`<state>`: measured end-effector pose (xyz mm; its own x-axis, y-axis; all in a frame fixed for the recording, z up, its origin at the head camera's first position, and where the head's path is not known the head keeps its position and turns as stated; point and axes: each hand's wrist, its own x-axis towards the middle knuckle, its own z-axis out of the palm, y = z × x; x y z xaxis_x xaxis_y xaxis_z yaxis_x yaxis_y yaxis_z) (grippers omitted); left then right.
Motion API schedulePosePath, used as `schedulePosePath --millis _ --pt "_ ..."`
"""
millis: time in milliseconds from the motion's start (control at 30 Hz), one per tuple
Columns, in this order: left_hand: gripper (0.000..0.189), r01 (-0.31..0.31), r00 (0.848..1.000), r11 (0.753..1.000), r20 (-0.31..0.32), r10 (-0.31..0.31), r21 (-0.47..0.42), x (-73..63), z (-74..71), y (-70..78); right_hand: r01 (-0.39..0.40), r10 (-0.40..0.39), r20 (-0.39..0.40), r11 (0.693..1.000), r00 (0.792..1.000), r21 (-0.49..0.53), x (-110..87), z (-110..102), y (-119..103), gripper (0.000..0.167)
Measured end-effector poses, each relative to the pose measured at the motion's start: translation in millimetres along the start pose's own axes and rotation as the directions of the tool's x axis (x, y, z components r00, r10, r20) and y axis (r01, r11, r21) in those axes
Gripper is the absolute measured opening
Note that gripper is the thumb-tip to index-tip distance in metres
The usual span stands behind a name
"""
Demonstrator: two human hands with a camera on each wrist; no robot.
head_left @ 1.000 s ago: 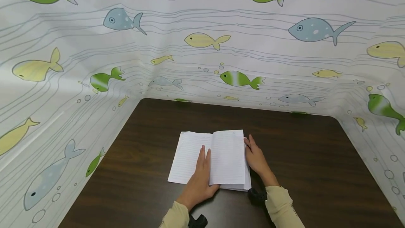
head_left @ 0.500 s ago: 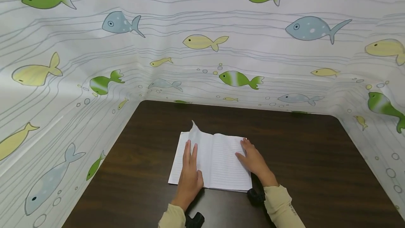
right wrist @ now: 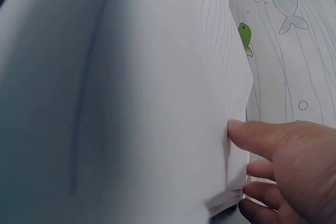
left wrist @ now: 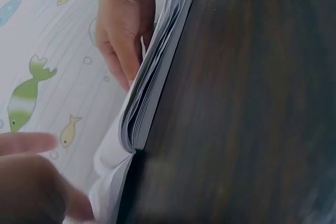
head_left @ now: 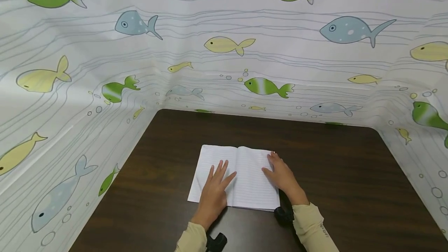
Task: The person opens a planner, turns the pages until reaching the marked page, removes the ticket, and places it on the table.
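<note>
Right fingers (head_left: 276, 160) at notebook (head_left: 252, 189) edge, tabletop (head_left: 353, 189) beyond

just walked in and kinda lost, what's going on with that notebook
A person has a lined notebook lying open on a dark wood-grain table. The left hand is spread over the left page, and the right hand holds the outer edge of the right page, its thumb on top. No writing besides the ruled lines can be made out.
</note>
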<state>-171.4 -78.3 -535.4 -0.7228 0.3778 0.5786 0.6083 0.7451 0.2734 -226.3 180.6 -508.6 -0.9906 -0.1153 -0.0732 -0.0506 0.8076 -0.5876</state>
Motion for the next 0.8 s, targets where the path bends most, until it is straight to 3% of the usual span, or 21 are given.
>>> schedulePosePath --millis 67,167,267,567,800 --pt "0.054 0.009 0.993 0.999 0.119 -0.005 -0.036 -2.5 1.4 3.3 0.022 -0.022 -0.008 0.999 1.000 -0.046 0.2 -0.1 -0.2 0.067" --pt "0.049 0.052 0.947 0.996 0.321 -0.026 -0.073 -6.3 3.3 6.9 0.067 -0.071 -0.026 0.989 0.997 -0.135 1.3 -0.6 -0.3 0.066" --pt "0.059 0.075 0.906 0.994 0.421 -0.037 -0.075 -9.0 4.2 9.0 0.102 -0.111 -0.032 0.971 0.993 -0.215 2.3 -2.1 -1.7 0.068" --pt "0.063 0.055 0.900 0.996 0.436 -0.020 -0.068 -11.5 7.9 7.8 0.118 -0.114 0.030 0.951 0.993 -0.287 3.6 -2.6 -0.3 0.075" --pt "0.082 0.076 0.901 0.995 0.432 -0.041 -0.064 -9.4 6.7 4.2 0.161 -0.162 0.014 0.963 0.987 -0.215 4.2 0.7 -0.5 0.078"
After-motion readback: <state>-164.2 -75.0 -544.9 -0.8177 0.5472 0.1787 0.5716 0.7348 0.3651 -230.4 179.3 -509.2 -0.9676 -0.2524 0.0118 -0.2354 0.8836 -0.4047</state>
